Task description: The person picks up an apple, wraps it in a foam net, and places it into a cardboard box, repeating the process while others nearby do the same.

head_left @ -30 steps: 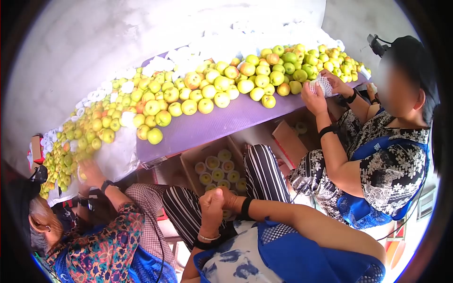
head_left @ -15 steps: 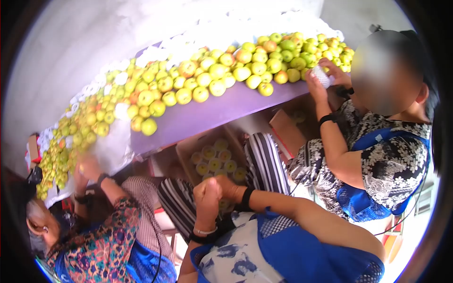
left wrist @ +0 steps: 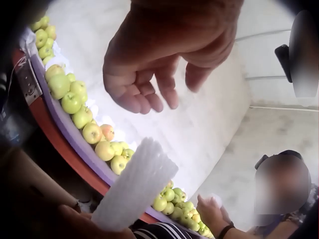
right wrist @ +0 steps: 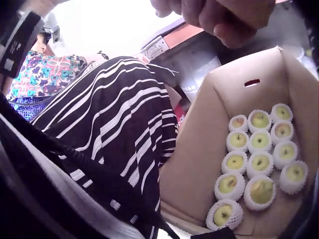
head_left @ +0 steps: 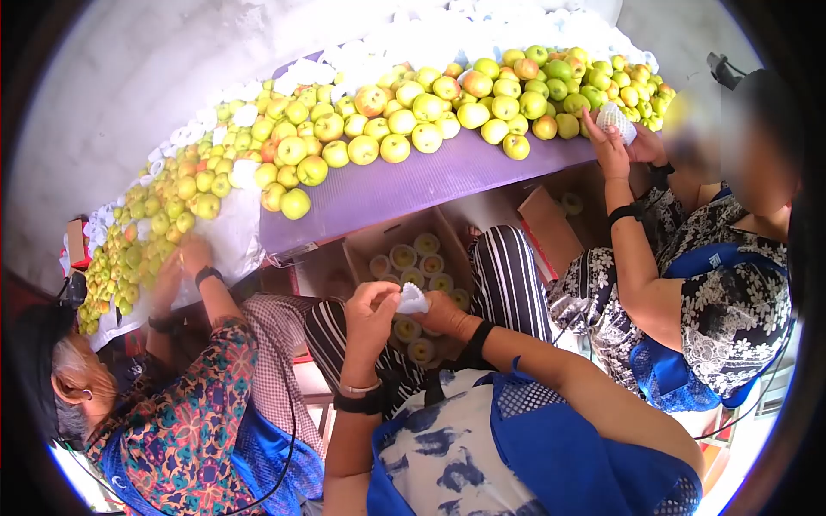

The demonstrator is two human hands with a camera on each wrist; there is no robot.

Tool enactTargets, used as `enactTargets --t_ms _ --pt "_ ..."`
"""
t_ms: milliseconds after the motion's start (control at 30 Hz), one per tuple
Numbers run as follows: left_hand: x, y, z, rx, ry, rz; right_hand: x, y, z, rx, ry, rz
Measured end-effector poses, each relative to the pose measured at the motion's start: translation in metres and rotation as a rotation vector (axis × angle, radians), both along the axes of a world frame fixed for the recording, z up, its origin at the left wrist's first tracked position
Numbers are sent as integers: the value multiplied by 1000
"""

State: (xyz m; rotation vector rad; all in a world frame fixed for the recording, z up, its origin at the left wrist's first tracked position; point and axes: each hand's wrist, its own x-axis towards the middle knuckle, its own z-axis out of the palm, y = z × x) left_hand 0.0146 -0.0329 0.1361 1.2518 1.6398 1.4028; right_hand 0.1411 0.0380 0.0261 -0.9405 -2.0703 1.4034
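Note:
My right hand [head_left: 445, 315] grips a white foam net sleeve [head_left: 412, 299] above my lap. In the left wrist view the sleeve [left wrist: 135, 188] stands up as a flattened tube with a jagged top end, its base in the right hand. My left hand [head_left: 370, 323] is just left of the sleeve, fingers loosely bent and thumb apart. From its own wrist view the left hand [left wrist: 167, 55] holds nothing, a gap separating it from the sleeve. Below my hands, an open cardboard box [right wrist: 192, 169] contains several yellow-green apples [right wrist: 260, 162] in white foam nets.
A long heap of bare apples [head_left: 396, 120] covers the table, whose purple mat [head_left: 379, 189] shows along the front. White foam nets [head_left: 379, 52] lie behind the heap. A person at right [head_left: 654, 284] handles a netted apple [head_left: 616, 123]; another at left [head_left: 181, 413] reaches into the heap.
My two hands, earlier clasped close together, have come apart, and the white foam sleeve now shows in the right one. The left hand's fingers have loosened. The head view has shifted slightly.

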Motion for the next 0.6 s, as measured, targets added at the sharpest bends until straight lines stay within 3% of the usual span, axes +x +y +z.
enactTargets --t_ms 67,167,200,267,300,333,400,467,533,600 --pt "-1 2 -15 -51 -45 4 1 5 -3 29 -57 20" --pt "-2 3 -23 -118 207 -21 -3 6 -18 224 -94 56" --pt "-2 3 -26 -104 203 -43 -1 8 -5 175 -154 95" --pt "-7 3 -36 -106 173 89 11 13 31 -3 -275 143" --pt "-11 2 -44 -128 156 126 18 17 38 -76 -140 152" --pt "-17 1 -53 -151 139 166 29 23 48 -78 -145 125" --pt "-17 0 -58 -186 103 186 52 38 75 -370 218 -16" --pt "-10 -2 -46 -258 -153 236 85 53 112 -523 314 -164" --pt "-9 1 -59 -257 -163 210 117 66 121 -523 352 -306" --pt "-9 5 -70 -286 -321 250 145 76 117 -479 349 -461"
